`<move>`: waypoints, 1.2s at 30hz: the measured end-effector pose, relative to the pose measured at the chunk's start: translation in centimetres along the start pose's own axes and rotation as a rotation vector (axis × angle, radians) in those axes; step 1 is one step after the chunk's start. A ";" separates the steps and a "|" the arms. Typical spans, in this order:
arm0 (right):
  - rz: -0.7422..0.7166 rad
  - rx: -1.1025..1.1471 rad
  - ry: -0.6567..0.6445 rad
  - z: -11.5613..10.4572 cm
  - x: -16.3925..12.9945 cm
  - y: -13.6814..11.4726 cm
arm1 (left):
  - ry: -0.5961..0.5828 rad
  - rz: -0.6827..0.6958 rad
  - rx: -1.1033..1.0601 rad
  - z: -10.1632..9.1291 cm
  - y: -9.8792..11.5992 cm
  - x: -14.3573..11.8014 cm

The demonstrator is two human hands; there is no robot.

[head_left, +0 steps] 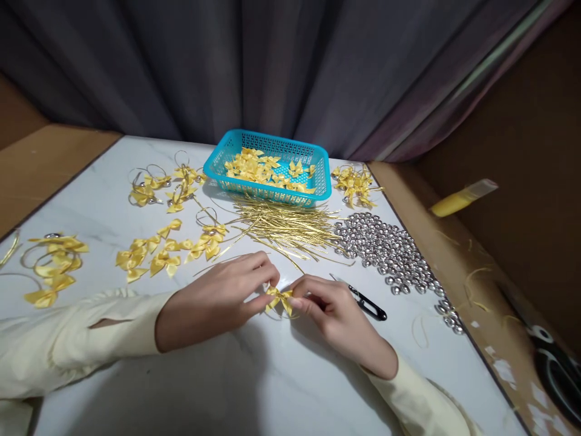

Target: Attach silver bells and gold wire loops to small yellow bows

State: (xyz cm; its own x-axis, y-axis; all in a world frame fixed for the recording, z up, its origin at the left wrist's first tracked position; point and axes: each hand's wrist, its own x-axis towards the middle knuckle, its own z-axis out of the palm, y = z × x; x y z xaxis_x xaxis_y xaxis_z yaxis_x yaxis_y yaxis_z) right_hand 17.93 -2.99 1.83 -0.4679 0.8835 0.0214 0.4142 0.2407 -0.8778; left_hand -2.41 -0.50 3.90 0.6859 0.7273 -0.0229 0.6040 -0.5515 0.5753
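You hold the small yellow bow [279, 298] pinched between the closed fingertips of your left hand [218, 300] and right hand [333, 315], just above the white surface [254, 375], near the black snips [367, 304] and gold wires [281, 227].

— What have you got between your fingers?

— A small yellow bow [279, 298]. My left hand [218, 300] pinches one side, my right hand [333, 312] the other, low over the white table [272, 375].

— And around you?

— Black snips [365, 301] just beside my right hand, silver bells [390, 251] beyond them, gold cords [285, 227] before the blue basket [267, 166] of bows.
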 end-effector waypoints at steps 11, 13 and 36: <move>-0.012 0.018 0.002 0.3 -0.1 0.1 | -0.062 -0.108 -0.029 0.3 0.3 0.1; -0.012 0.030 0.002 0.3 0.0 0.1 | -0.105 -0.140 -0.078 0.0 0.5 0.3; 0.007 0.035 0.024 0.4 0.1 0.5 | -0.375 -0.380 -0.481 -1.1 0.2 1.8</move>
State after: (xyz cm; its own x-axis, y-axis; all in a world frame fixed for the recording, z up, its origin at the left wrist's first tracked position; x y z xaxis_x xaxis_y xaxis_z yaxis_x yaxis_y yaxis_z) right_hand 17.79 -2.92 1.22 -0.4459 0.8947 0.0262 0.3901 0.2206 -0.8940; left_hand -1.52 1.17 4.85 0.6092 0.5965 -0.5225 0.6422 0.0155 0.7664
